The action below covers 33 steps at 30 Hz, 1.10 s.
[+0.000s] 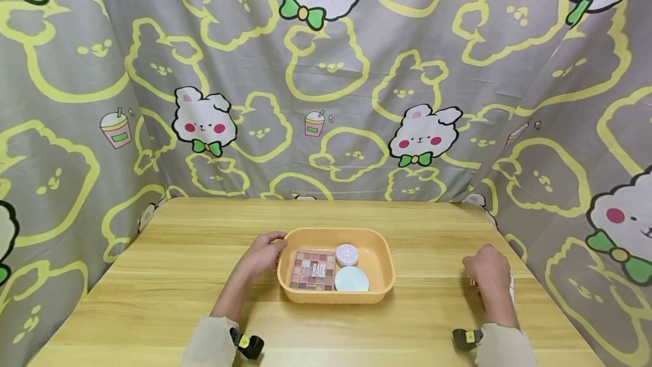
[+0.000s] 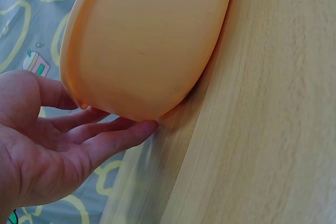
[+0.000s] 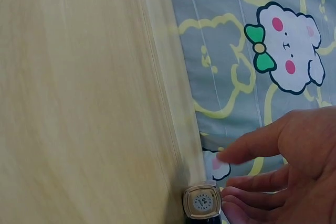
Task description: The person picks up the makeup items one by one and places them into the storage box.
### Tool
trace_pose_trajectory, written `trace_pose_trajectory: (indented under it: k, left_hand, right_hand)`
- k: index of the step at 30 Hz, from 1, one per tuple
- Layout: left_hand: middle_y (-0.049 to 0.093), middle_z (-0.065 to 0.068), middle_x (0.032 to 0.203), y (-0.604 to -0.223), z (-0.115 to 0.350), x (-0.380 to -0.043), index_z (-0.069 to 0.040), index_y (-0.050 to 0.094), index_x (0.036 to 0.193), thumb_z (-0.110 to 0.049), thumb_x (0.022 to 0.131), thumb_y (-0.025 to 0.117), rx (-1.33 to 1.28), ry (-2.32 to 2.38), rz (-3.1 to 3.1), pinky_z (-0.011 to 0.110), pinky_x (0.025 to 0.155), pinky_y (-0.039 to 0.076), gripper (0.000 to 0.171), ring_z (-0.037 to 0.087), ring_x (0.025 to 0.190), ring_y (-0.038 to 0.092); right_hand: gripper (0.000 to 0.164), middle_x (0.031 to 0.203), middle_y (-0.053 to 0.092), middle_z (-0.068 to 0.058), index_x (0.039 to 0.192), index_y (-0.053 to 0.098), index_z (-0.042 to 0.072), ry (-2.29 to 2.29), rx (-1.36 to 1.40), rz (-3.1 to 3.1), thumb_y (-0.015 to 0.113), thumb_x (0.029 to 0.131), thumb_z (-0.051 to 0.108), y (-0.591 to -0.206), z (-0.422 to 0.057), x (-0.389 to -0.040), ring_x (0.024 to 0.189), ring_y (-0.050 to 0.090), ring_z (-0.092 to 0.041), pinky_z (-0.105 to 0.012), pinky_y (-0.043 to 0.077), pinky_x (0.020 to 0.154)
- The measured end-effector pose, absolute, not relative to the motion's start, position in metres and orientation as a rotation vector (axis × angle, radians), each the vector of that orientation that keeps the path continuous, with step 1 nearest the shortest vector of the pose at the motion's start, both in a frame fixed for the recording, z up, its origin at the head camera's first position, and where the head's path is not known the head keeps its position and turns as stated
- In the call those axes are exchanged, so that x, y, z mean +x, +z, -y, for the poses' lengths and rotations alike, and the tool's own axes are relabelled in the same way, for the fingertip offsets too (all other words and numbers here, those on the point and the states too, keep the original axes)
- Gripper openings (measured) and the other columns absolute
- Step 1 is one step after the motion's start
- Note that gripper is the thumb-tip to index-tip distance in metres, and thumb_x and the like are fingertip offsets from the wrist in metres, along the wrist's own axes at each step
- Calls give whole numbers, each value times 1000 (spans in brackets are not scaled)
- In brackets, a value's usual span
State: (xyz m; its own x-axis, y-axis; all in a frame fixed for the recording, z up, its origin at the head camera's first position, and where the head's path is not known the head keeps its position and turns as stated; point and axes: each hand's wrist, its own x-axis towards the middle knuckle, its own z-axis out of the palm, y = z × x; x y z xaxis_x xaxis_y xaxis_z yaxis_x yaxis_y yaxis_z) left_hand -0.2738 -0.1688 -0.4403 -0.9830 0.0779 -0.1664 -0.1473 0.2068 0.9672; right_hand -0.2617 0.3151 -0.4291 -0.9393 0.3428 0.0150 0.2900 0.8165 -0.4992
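Near the table's middle stands an orange plastic basin (image 1: 382,265). Inside lie a square eyeshadow palette (image 1: 312,271) marked "BACK", a small round white container (image 1: 347,255) and a larger pale round compact (image 1: 351,280). My left hand (image 1: 265,252) grips the basin's left end; in the left wrist view the thumb is at the rim and the other fingers lie along the outer wall. At the table's right, my right hand (image 1: 490,269) reaches down over a small item with a gold-framed, dial-like square top (image 3: 202,201). Its fingertips are right beside that item, thumb apart.
A white object (image 1: 511,287) shows partly from behind the right hand. The wooden table (image 1: 204,242) is bordered at the back and sides by a grey patterned curtain (image 1: 331,157).
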Motion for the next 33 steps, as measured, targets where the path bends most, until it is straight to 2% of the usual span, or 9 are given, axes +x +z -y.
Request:
trace_pose_trajectory:
  k: [5, 14, 18, 22, 27, 33]
  left_hand:
    - [66, 23, 119, -440, 169, -274, 3, 57, 135, -14, 105, 47, -70, 1871, -2292, 38, 78, 61, 35, 25, 101, 67]
    - [66, 22, 119, -440, 170, -274, 2, 57, 135, -14, 105, 47, -70, 1851, -2310, 38, 76, 60, 36, 25, 100, 67]
    - [66, 22, 118, -440, 169, -274, 2, 58, 135, -14, 105, 48, -76, 1844, -2317, 38, 77, 61, 35, 24, 99, 67]
    - [67, 21, 118, -440, 169, -274, 1, 58, 135, -15, 105, 48, -83, 1842, -2320, 38, 78, 61, 35, 24, 99, 67]
    - [67, 21, 117, -440, 169, -274, 1, 58, 135, -15, 105, 47, -80, 1841, -2321, 37, 77, 60, 35, 24, 98, 67]
    - [67, 21, 118, -440, 169, -274, 1, 58, 135, -14, 105, 47, -79, 1847, -2316, 37, 76, 60, 35, 24, 98, 68]
  right_hand:
    - [14, 75, 56, -23, 69, 48, 3, 760, -497, 2892, 52, 80, 11, -431, -316, -262, 73, 52, -38, -42, 45, 58]
    - [16, 82, 55, -30, 82, 53, -7, 767, -481, 2928, 52, 79, 9, -430, -314, -261, 76, 52, -40, -47, 48, 63]
    - [13, 78, 56, -26, 72, 52, -2, 742, -455, 2944, 51, 78, 9, -429, -313, -260, 74, 52, -38, -46, 47, 62]
    - [17, 73, 57, -22, 60, 50, 5, 693, -406, 2976, 50, 76, 8, -429, -312, -261, 72, 52, -36, -46, 47, 63]
    - [19, 72, 58, -22, 56, 51, 6, 679, -379, 2980, 50, 74, 8, -430, -309, -262, 71, 54, -37, -47, 49, 64]
    - [17, 63, 50, -13, 54, 43, 11, 686, -377, 2972, 51, 68, 5, -429, -304, -262, 67, 49, -33, -37, 43, 56]
